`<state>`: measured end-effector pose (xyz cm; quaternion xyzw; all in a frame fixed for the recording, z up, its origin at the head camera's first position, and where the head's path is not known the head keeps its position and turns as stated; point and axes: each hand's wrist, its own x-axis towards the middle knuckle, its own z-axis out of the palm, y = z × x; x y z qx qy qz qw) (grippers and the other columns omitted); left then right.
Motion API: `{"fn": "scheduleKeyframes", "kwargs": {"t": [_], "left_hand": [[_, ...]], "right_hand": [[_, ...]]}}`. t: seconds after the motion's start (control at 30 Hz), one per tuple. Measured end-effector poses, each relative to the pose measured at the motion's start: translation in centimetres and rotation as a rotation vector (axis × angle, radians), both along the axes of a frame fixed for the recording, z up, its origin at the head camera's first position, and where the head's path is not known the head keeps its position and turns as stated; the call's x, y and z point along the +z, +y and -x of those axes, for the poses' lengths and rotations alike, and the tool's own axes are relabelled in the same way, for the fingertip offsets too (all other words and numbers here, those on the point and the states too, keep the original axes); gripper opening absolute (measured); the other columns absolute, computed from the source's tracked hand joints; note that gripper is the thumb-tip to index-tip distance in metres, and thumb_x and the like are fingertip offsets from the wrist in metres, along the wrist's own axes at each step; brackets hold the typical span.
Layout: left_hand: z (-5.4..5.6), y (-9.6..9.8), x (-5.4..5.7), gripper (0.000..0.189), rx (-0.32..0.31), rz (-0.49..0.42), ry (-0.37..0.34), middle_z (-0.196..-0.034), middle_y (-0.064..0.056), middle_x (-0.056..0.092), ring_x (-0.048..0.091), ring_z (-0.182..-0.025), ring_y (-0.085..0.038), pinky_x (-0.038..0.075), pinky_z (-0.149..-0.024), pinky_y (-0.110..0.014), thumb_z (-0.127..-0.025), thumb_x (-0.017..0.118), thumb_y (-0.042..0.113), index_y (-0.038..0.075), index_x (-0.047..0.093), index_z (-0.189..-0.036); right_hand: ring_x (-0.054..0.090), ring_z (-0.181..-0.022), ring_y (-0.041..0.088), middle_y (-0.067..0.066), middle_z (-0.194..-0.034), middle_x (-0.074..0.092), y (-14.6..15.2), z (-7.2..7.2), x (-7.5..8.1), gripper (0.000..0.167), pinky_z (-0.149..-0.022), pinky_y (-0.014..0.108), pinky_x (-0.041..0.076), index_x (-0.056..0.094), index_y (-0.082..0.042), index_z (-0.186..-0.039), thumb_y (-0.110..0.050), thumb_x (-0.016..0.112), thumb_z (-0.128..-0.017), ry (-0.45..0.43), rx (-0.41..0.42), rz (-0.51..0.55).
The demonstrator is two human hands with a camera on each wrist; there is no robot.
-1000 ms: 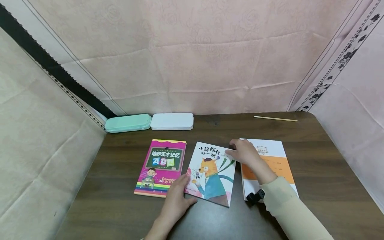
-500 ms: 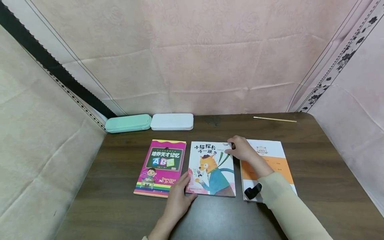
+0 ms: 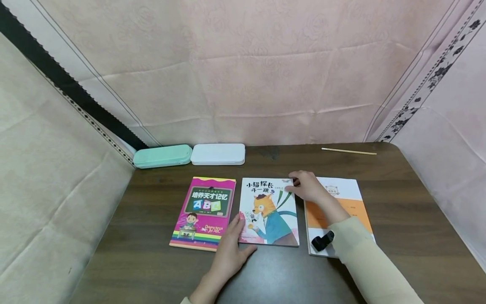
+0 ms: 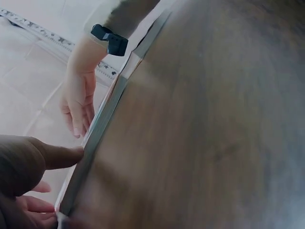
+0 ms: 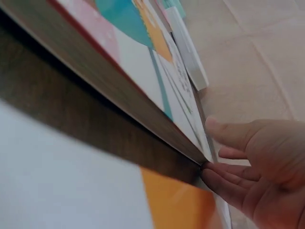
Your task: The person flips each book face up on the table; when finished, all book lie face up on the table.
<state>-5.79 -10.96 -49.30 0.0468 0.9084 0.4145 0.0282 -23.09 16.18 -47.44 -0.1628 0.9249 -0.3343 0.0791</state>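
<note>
A white picture book [image 3: 267, 211] with an orange cat in a teal coat lies flat on the brown table, its sides nearly square to me. Along its lower left edge rest the fairly straight fingers of my left hand [image 3: 229, 251], thumb spread off below the near edge. My right hand [image 3: 309, 188] is at the upper right corner; in the right wrist view its fingertips [image 5: 209, 174] touch that corner, with the thumb held apart from them. To the left lies a pink book [image 3: 205, 215], partly behind my left fingers. A white-and-orange book [image 3: 351, 207] is partly covered by my right forearm.
At the back left, a mint-green case [image 3: 162, 156] and a white case [image 3: 218, 154] stand end to end. A thin pale stick [image 3: 348, 151] lies near the far right edge. Patterned cloth [image 3: 247, 84] hangs behind the table [image 3: 125, 249] and at both sides.
The cat book has turned counterclockwise from a slant to nearly straight, then shifted slightly away from me. My left hand has moved a little up and right; the right stays at the corner.
</note>
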Motion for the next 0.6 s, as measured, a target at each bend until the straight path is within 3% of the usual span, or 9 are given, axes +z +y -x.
{"fn": "scheduleKeyframes", "kwargs": {"t": [0.1, 0.3, 0.6], "left_hand": [[0.0, 0.4, 0.3, 0.083, -0.017, 0.018, 0.027, -0.162, -0.014, 0.032, 0.03, -0.149, -0.034, 0.036, -0.114, -0.055, -0.084, 0.085, 0.026, 0.004, 0.044, -0.152], [0.6, 1.5, 0.6, 0.075, -0.084, 0.0, 0.134, -0.157, -0.013, 0.042, 0.039, -0.144, -0.034, 0.038, -0.112, -0.058, -0.085, 0.084, 0.028, 0.003, 0.05, -0.147], [1.5, 4.2, 1.0, 0.076, -0.232, 0.049, 0.132, -0.155, -0.01, 0.045, 0.043, -0.142, -0.03, 0.039, -0.113, -0.051, -0.089, 0.08, 0.033, 0.007, 0.046, -0.151]], "right_hand": [[0.064, -0.11, 0.037, 0.022, -0.126, 0.062, 0.7, -0.3, 0.5, 0.051, -0.09, 0.049, 0.058, 0.058, 0.004, -0.137, -0.02, 0.074, -0.095, 0.041, -0.001, 0.036], [0.061, -0.116, 0.04, 0.022, -0.133, 0.059, 3.0, -0.9, 1.4, 0.053, -0.093, 0.053, 0.055, 0.056, 0.003, -0.14, -0.021, 0.072, -0.096, 0.067, -0.004, 0.073], [0.06, -0.116, 0.04, 0.022, -0.132, 0.062, 6.4, -1.4, 1.7, 0.051, -0.098, 0.057, 0.051, 0.056, 0.003, -0.139, -0.022, 0.071, -0.097, 0.095, -0.007, 0.051]]}}
